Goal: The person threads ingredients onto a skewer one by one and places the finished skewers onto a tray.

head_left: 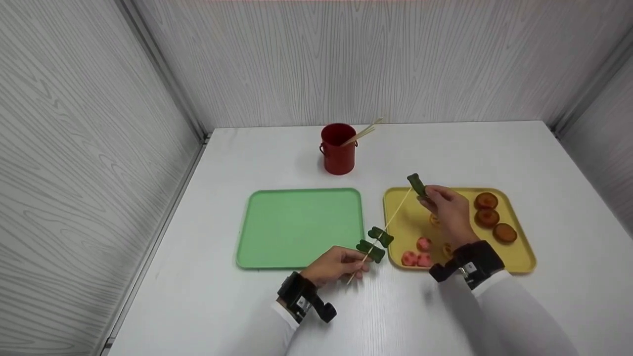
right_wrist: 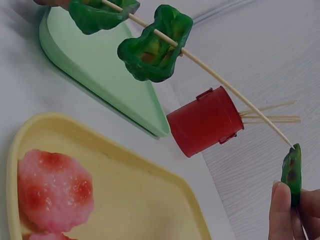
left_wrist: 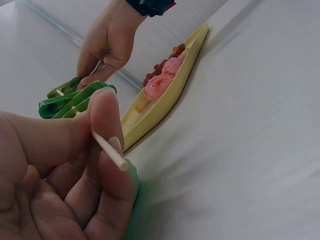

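Observation:
My left hand pinches a thin wooden skewer near its lower end, between thumb and fingers. Two green pepper slices are threaded on it, close above that grip. The skewer slants up to the right. At its far tip my right hand pinches a third green pepper slice between thumb and fingertips. The tip meets the edge of this slice in the right wrist view. In the left wrist view, the blunt skewer end sticks out past the left thumb.
Under the right hand lies a yellow tray with pink pieces and several round brown pieces. A green tray is at left. Behind stands a red bucket with spare skewers, near the back wall.

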`<state>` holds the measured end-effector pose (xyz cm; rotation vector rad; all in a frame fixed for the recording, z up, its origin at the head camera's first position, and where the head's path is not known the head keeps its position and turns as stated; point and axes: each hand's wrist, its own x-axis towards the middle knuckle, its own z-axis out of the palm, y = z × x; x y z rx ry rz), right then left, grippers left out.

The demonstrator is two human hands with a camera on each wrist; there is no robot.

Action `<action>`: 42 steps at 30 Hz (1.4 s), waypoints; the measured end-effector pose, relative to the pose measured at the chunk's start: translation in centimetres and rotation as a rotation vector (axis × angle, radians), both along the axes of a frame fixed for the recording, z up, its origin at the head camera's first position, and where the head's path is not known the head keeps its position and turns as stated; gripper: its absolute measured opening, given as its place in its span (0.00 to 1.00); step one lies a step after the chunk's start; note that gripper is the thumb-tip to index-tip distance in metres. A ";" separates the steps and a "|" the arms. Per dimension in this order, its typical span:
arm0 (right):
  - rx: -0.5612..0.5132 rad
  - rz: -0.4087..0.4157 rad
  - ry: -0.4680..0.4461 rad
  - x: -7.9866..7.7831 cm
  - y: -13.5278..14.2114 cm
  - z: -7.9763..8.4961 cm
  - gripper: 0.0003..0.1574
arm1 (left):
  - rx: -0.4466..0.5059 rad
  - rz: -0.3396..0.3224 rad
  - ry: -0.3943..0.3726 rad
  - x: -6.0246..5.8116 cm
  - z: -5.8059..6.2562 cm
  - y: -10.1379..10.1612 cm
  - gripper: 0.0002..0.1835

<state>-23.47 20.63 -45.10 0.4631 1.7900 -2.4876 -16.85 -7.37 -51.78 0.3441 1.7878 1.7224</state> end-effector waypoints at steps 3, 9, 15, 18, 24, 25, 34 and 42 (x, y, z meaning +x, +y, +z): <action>-0.015 -0.004 0.019 0.3 -0.4 0.5 0.18 | -0.005 -0.001 0.000 0.0 0.0 0.0 0.14; 0.013 0.004 0.040 0.1 -0.4 -0.1 0.20 | -0.009 -0.009 0.001 0.0 0.1 0.1 0.14; 0.007 -0.014 0.043 0.0 -0.7 -0.3 0.16 | -0.015 0.001 -0.008 0.0 0.0 0.1 0.14; 0.001 -0.015 0.031 -0.1 -0.9 -0.3 0.15 | -0.017 0.004 -0.012 0.0 0.0 0.0 0.14; 0.007 -0.014 0.011 0.0 -0.9 -0.3 0.17 | -0.016 0.003 -0.012 0.0 -0.2 0.0 0.14; 0.011 -0.013 0.013 0.0 -0.9 -0.4 0.17 | -0.017 0.004 -0.008 0.0 -0.2 0.0 0.14; 0.211 -0.009 0.116 -0.1 -0.8 -0.8 0.21 | -0.020 0.007 -0.012 0.2 -0.1 -0.1 0.14; 0.506 0.038 0.171 0.0 -0.8 -1.0 0.21 | -0.026 -0.010 0.008 0.1 -0.2 -0.2 0.14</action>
